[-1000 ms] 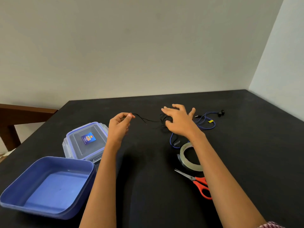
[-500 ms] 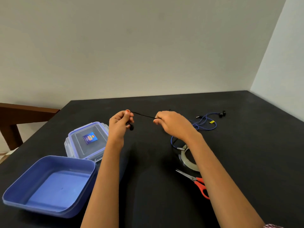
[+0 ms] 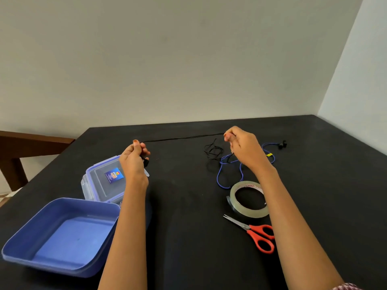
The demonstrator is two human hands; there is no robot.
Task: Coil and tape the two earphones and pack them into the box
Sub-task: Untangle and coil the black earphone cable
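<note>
Black earphone (image 3: 182,138): you hold its cord stretched almost straight above the table (image 3: 188,237), from one hand to the other. One bud hangs just under your left fingers. The slack lies in a loose tangle on the table at 9 o'clock of your right hand.
Left hand (image 3: 134,162): your fingers are curled and pinch one end of the black cord, over the right edge of the lid (image 3: 100,185).
Right hand (image 3: 245,149): your thumb and fingertips pinch the cord farther along, at 3 o'clock of your left hand.
Blue earphone (image 3: 218,177): it lies loose on the table beneath your right hand. Its buds are at 3 o'clock of that hand, and a loop reaches toward the tape (image 3: 249,213).
Box (image 3: 88,201): it stands open at 7 o'clock of your left hand.
Lid: it lies flat at 1 o'clock of the box, right against it, and carries a blue sticker.
Tape: the clear roll lies flat at 6 o'clock of your right hand, partly behind your forearm.
Scissors (image 3: 259,235): they have red handles and closed blades, and lie at 6 o'clock of the tape.
</note>
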